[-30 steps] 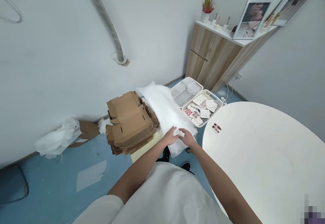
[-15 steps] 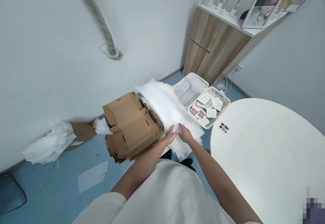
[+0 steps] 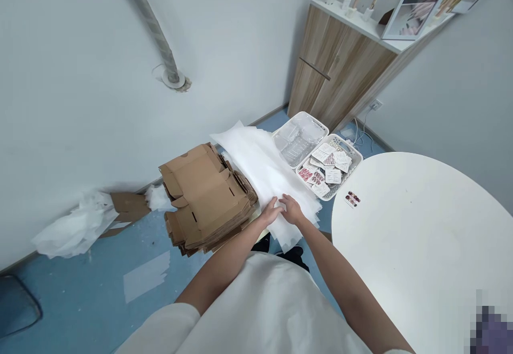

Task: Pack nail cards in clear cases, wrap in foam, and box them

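My left hand point(image 3: 271, 211) and my right hand point(image 3: 292, 209) are close together over the near part of a stack of thin white foam sheets point(image 3: 260, 156). Fingers of both hands reach inward, nearly meeting, with the thumbs apart. Nothing shows in either hand. Whether the fingertips touch the top sheet, I cannot tell. Just left of the sheets lies a pile of flattened brown cardboard boxes point(image 3: 204, 185). Beyond my right hand are clear plastic boxes point(image 3: 298, 143) in a white basket, and another basket holds cards of press-on nails point(image 3: 318, 176).
A round white table point(image 3: 409, 247) stands at right, with a small nail set point(image 3: 352, 199) near its edge. A wooden cabinet point(image 3: 328, 65) fills the back corner. Crumpled white wrapping point(image 3: 78, 225) lies on the floor by the left wall. A blurred purple patch is at lower right.
The view has shifted slightly, so the room sits a little higher. My fingers have drawn closer together over the sheets. Boxes and baskets stay in place.
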A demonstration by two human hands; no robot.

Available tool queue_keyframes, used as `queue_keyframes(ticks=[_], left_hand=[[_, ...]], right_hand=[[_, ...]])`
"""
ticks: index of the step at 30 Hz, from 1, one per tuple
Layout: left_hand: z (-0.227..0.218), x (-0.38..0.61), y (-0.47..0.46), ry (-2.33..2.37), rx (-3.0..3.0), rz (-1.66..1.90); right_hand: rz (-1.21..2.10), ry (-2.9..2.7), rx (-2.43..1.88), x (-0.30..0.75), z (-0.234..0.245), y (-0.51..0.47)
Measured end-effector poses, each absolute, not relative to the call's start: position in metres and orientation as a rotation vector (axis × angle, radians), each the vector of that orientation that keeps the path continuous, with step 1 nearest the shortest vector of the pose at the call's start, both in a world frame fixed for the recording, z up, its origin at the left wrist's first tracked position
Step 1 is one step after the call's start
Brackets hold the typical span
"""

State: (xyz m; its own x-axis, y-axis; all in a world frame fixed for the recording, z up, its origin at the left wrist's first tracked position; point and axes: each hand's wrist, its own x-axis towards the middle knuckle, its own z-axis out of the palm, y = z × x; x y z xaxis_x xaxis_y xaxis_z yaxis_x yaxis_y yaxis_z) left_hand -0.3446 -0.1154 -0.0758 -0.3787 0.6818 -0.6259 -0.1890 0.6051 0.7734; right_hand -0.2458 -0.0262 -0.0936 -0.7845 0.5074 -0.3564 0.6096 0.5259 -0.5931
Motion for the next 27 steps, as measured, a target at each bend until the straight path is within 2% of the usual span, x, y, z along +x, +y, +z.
queue_keyframes(ticks=[9,15,19,27], left_hand=[[-0.064,-0.335,-0.096,1.602,0.453,1.206],[-0.038,-0.355,-0.048,1.672,0.733,1.317],[-0.029,-0.381,0.0,1.682,0.793,1.374],[-0.039,-0.454,0.079,1.796,0.676,1.289]], right_hand=[[-1.448,2.682,1.086,-0.239,-0.064,-0.01],[-1.533,2.863,1.473,-0.253,-0.036,0.033],[-1.722,2.742,1.498,-0.274,-0.032,0.067],[-2.308,2.281,1.488,-0.333,-0.036,0.114]])
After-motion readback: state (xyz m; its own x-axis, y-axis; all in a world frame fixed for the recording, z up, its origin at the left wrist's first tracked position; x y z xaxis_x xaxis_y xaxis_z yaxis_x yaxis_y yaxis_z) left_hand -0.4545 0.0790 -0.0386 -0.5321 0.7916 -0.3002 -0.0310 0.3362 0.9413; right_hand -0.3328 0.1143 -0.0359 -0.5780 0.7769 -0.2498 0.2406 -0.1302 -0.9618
